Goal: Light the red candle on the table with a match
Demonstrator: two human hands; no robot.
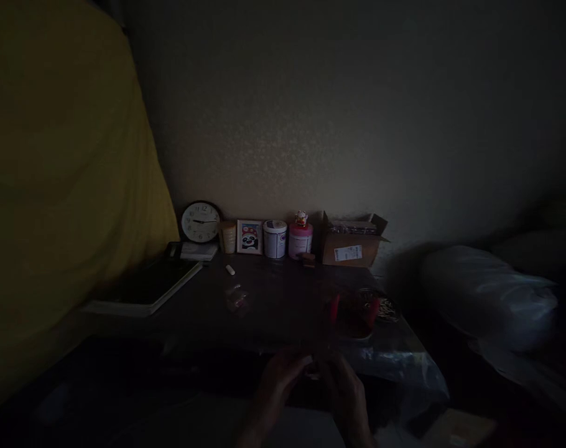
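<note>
At the near edge of the dark table [283, 292], my left hand [285, 370] and my right hand [343, 379] are close together. Their fingers are bent inward around something small and pale between them, too dim to name. Both hands look closed, though shadow hides most of the fingertips. Beyond them on the tabletop lies a small clear plastic packet [237, 298] with something pinkish inside. A small white piece [230, 269] lies further back. To the right of my hands is a red open container or pouch [355, 314], beside a round dish [386, 308] of small pale sticks.
Along the wall stand a round clock [200, 222], a ribbed cup [229, 238], a framed panda picture [250, 237], a white tin [275, 239], a pink tin [300, 241] and an open cardboard box [351, 246]. A large book [147, 286] lies left, near a yellow curtain [68, 155].
</note>
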